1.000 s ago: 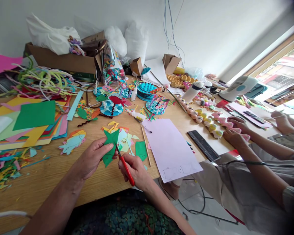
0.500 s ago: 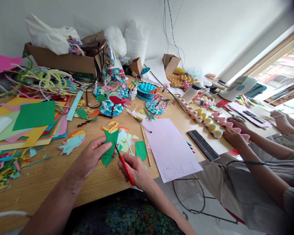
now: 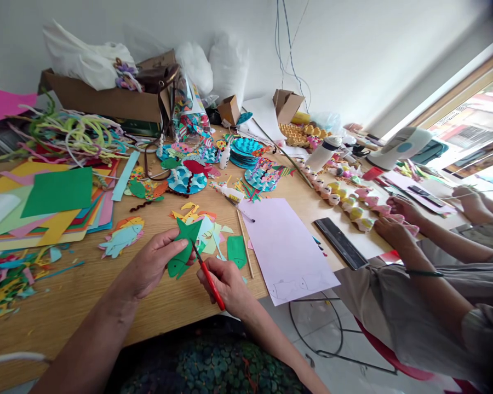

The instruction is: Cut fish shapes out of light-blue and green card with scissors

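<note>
The left hand (image 3: pixel 154 265) is pinched shut on a green paper cutout (image 3: pixel 183 246), thumb on top and fingers under it, holding it just above the table (image 3: pixel 86 295). The right hand (image 3: pixel 225 282) is closed round the red handles of the scissors (image 3: pixel 207 276), whose blades point up and left into the cutout's right edge; whether the blades are parted or shut there I cannot tell, they are too small to see.

The cutout lies between the two hands, touching both: directly right of the left hand's fingertips, and up and left of the right hand. Its long axis runs roughly top to bottom, tilted slightly, with a pointed tip at the top and a rounded end below. The left hand is the nearer, since it grips the paper itself, while the right meets it only through the scissors.

Relative to the cutout: a loose green scrap (image 3: pixel 235 253) just to its right, a lilac sheet (image 3: pixel 283 246) beyond that, a paper fish (image 3: pixel 122 238) to its left, and another person's hands (image 3: pixel 396 230) well apart to the right
</note>
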